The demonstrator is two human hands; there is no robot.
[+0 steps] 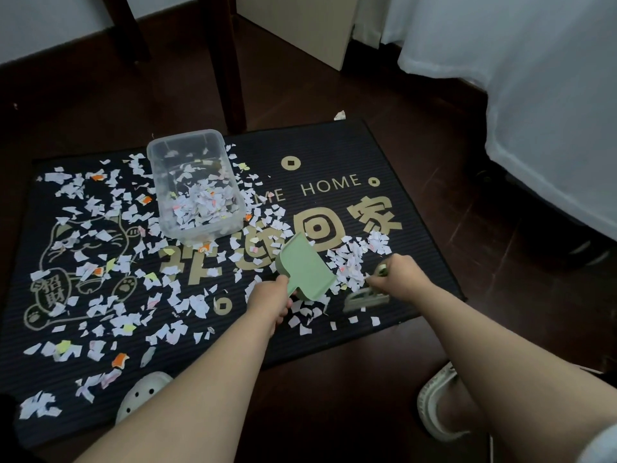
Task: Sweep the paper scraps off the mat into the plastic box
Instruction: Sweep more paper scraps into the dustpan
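Observation:
A black doormat [394, 152] with gold lettering lies on the dark floor, strewn with torn paper scraps [100, 208], thickest on its left half. A clear plastic box [157, 152] stands on the mat's upper middle, partly filled with scraps. My left hand [272, 300] grips the handle of a green dustpan [305, 267], tilted with its mouth toward a heap of scraps [354, 262] on the right. My right hand [402, 274] is closed on a small brush [365, 300], blurred, just right of that heap.
Dark wooden chair legs [230, 68] stand behind the box. A white bedsheet [534, 95] hangs at the right. A beige cabinet panel [300, 25] is at the back. My two light clogs [142, 396] [434, 406] rest at the mat's near edge.

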